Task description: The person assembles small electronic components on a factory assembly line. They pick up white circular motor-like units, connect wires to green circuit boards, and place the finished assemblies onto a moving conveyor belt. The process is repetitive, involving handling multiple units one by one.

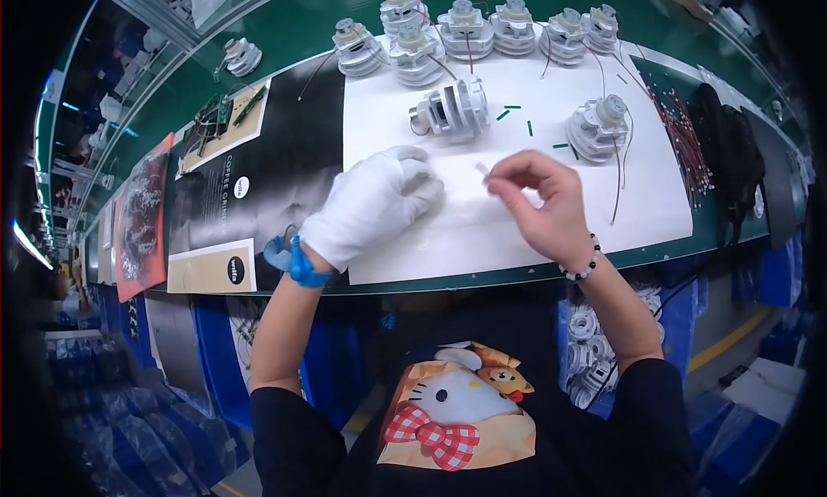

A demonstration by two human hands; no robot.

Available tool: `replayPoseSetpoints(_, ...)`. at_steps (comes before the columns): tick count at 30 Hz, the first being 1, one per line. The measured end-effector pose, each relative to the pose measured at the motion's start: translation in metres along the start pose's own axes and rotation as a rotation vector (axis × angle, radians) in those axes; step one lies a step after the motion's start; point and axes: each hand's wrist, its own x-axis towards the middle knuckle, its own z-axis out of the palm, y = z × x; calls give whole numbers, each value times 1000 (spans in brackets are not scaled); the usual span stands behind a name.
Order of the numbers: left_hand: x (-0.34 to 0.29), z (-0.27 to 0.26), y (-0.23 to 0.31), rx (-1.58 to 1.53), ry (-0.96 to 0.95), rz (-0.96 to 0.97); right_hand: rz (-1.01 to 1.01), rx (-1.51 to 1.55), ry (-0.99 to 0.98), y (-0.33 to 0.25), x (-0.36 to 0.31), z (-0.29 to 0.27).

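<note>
My left hand, in a white glove with a blue band at the wrist, rests on the white sheet. Its fingers are curled together, and whatever may be inside them is hidden. My right hand is bare, with a beaded bracelet, and pinches a small whitish piece, blurred, just above the sheet. Beyond both hands a white motor unit lies on its side. Small green strips are scattered to its right. Another white motor unit with a thin wire stands upright farther right.
Several more wired motor units stand along the back. A bundle of reddish wires lies at the right beside a black item. Dark printed packaging and an orange-edged bag are left. White parts fill a blue bin below the table.
</note>
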Motion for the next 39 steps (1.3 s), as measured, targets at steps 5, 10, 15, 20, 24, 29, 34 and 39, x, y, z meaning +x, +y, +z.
replayPoseSetpoints(5,36,-4,17,88,395,-318,-140,-199,115,17,52,-18)
replayPoseSetpoints(10,75,18,4,46,281,-134,55,-31,85,50,98,-5)
replayPoseSetpoints(15,58,25,-4,78,454,43,232,318,162,28,78,2)
replayPoseSetpoints(20,28,-5,9,290,510,662,151,353,-93,6,48,-11)
replayPoseSetpoints(24,9,0,12,217,270,708,114,225,-146,0,22,-4)
replayPoseSetpoints(29,-9,-1,15,-4,44,620,115,288,-93,-7,9,-12)
replayPoseSetpoints(34,-25,6,34,-356,164,270,207,294,-52,-15,1,-19)
replayPoseSetpoints(39,-20,-2,28,-476,68,166,310,314,-121,-20,-7,-23)
